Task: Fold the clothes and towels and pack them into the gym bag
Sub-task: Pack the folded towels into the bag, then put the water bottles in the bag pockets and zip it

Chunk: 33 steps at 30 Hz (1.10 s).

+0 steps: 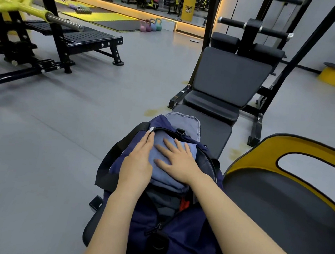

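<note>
- Folded blue towel sits in the open mouth of the navy bag, on the table.
- Left hand and right hand lie flat, fingers spread, likely pressing it down to fit.

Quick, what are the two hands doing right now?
Left hand: open, flat, pressing the folded blue towel at the gym bag opening.
Right hand: open, fingers spread, pressing down on top of the same towel.

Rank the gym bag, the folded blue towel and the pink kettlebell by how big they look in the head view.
1. gym bag
2. blue towel
3. pink kettlebell, though it sits far off, so its small look is partly distance.
</note>
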Tool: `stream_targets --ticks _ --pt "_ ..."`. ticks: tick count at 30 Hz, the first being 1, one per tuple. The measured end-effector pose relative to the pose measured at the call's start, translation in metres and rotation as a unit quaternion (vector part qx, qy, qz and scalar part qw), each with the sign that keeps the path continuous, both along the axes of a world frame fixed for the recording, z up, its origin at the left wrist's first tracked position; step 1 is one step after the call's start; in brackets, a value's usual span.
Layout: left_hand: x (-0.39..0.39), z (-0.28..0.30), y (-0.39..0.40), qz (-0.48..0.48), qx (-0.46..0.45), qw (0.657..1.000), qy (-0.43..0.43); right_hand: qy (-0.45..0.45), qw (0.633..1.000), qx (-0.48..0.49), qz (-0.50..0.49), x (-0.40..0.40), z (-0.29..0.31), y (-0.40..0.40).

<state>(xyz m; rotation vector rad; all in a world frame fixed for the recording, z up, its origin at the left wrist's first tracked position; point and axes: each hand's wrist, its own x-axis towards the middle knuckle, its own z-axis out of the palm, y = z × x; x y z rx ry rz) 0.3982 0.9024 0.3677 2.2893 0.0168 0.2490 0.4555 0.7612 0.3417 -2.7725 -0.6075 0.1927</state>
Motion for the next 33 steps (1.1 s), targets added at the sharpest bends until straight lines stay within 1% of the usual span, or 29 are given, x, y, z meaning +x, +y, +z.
stream_targets --ticks 1,3,4,5,6,7,9,10,11,12,14,16,17,20,24,29,33 --pt "-0.002 0.0 -0.002 -0.005 0.008 1.0 -0.001 -0.019 0.998 0.056 -0.019 -0.003 0.004 -0.006" --pt "-0.006 -0.001 -0.007 -0.018 0.015 1.0 0.0 -0.105 0.981 0.135 -0.089 -0.01 0.006 -0.026" --pt "-0.008 -0.003 -0.008 -0.026 0.021 0.999 0.0 -0.147 0.97 0.141 -0.136 -0.014 0.005 -0.038" --pt "-0.008 -0.004 -0.009 -0.034 0.03 0.999 0.004 -0.169 0.96 0.127 -0.185 -0.019 0.004 -0.049" --pt "-0.008 -0.006 -0.01 -0.038 0.041 0.998 0.008 -0.161 0.954 0.096 -0.234 -0.024 0.002 -0.06" --pt "-0.006 -0.007 -0.01 -0.031 0.053 0.998 0.012 -0.124 0.95 0.06 -0.279 -0.03 0.001 -0.07" --pt "-0.003 -0.005 -0.011 0.018 0.062 0.997 0.03 -0.009 0.943 0.0 -0.333 -0.038 0.001 -0.081" --pt "-0.002 -0.001 -0.011 0.039 0.065 0.996 0.051 0.036 0.94 -0.01 -0.34 -0.041 0.0 -0.083" --pt "0.0 0.003 -0.011 0.047 0.071 0.994 0.071 0.055 0.938 -0.003 -0.343 -0.042 0.001 -0.083" --pt "0.0 0.007 -0.011 0.046 0.082 0.992 0.085 0.051 0.936 0.021 -0.347 -0.044 0.003 -0.082" --pt "0.002 0.015 -0.01 0.035 0.115 0.988 0.095 0.024 0.925 0.1 -0.365 -0.046 0.011 -0.078" --pt "0.002 0.024 -0.01 0.036 0.122 0.988 0.09 -0.011 0.912 0.17 -0.374 -0.049 0.026 -0.073" --pt "0.002 0.028 -0.011 0.038 0.129 0.987 0.083 -0.024 0.909 0.188 -0.372 -0.05 0.035 -0.07" --pt "-0.004 0.044 -0.019 0.029 0.159 0.985 0.067 -0.039 0.91 0.205 -0.358 -0.054 0.06 -0.062" --pt "-0.013 0.066 -0.034 0.001 0.167 0.985 0.052 -0.046 0.905 0.244 -0.345 -0.066 0.086 -0.055" --pt "-0.03 0.092 -0.049 -0.041 0.133 0.99 0.016 -0.051 0.889 0.293 -0.349 -0.085 0.114 -0.056" --pt "-0.046 0.108 -0.063 -0.057 0.127 0.99 -0.009 -0.065 0.88 0.309 -0.353 -0.105 0.13 -0.061"
